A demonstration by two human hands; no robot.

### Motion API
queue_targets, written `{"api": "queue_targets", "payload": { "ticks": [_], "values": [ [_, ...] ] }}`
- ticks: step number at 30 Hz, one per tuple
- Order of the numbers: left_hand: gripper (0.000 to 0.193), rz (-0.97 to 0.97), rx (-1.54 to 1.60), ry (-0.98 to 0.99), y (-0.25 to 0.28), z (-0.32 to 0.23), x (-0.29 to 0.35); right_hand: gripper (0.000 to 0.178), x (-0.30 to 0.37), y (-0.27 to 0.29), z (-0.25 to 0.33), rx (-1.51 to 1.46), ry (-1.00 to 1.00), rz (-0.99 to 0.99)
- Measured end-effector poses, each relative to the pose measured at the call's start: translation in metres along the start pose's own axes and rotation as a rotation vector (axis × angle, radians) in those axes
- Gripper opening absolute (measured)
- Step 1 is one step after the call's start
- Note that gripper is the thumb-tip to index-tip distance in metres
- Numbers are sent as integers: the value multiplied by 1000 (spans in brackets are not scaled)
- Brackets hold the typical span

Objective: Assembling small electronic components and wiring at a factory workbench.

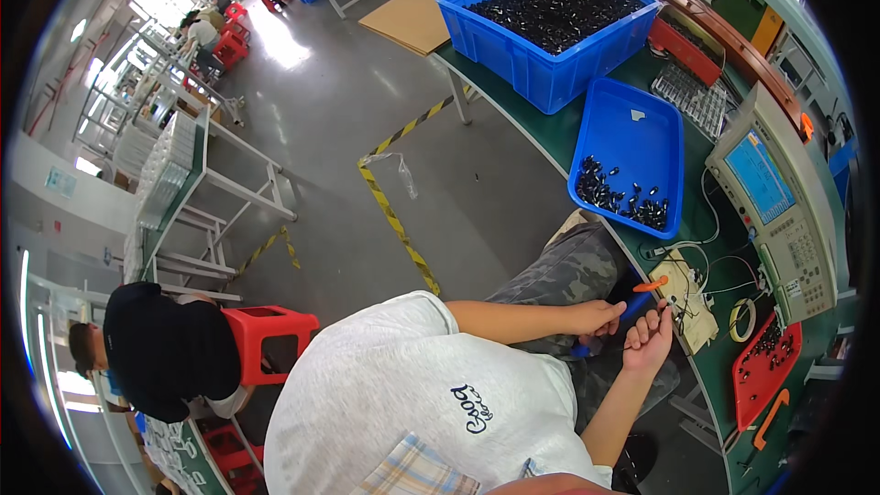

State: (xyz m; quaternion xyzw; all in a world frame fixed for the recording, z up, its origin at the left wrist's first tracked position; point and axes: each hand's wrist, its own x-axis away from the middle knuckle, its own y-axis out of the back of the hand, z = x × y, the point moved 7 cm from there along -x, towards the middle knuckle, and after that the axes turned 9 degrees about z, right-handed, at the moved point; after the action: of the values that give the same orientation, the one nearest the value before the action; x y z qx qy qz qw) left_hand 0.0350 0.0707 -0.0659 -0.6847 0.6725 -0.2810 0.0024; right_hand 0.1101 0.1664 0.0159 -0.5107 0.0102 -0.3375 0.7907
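Note:
My right hand (649, 341) is raised at the edge of the green bench, its fingers curled and the fingertips pinched beside a cream-coloured board (701, 312). Whatever sits between those fingertips is too small to make out. On the board is a small fixture with an orange handle (651, 284), just beyond my fingers. My left hand (600, 319) is closed over my lap, thumb against fingers, and its contents are hidden. A blue tray (632, 128) with small black cylindrical parts (646, 211) lies farther along the bench.
A deep blue bin (550, 64) heaped with black parts stands at the far end. A bench instrument with a screen (761, 179) is wired to the board. Nearer are a tape roll (742, 319) and a red tray (768, 376). A seated person (170, 348) is at the left.

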Motion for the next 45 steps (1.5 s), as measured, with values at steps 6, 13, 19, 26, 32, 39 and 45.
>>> {"api": "queue_targets", "payload": {
  "ticks": [6, 13, 19, 26, 32, 39, 45],
  "values": [
    [75, 14, 167, 14, 0, -2, 2, 24, 19, -4, -2, 288, 79, -104],
    [67, -70, 302, -52, 8, -2, 2, 33, 27, -4, -12, 1424, 368, -55],
    [59, -112, 211, -123, 6, -5, 3, 26, 29, -3, -47, 1681, 113, -15],
    [52, -184, 72, -205, 6, -14, 7, 20, 28, -16, -41, 1871, 168, 33],
    [44, -184, 171, -270, 6, -4, 1, 22, 32, -12, -31, 1728, 111, -111],
    [31, -201, 217, -91, 13, -19, 7, 29, 17, -8, -46, 1861, 84, -33],
    [44, -180, 291, -44, 14, -18, 10, 23, 24, -11, -32, 1708, 207, -9]
  ]
}}
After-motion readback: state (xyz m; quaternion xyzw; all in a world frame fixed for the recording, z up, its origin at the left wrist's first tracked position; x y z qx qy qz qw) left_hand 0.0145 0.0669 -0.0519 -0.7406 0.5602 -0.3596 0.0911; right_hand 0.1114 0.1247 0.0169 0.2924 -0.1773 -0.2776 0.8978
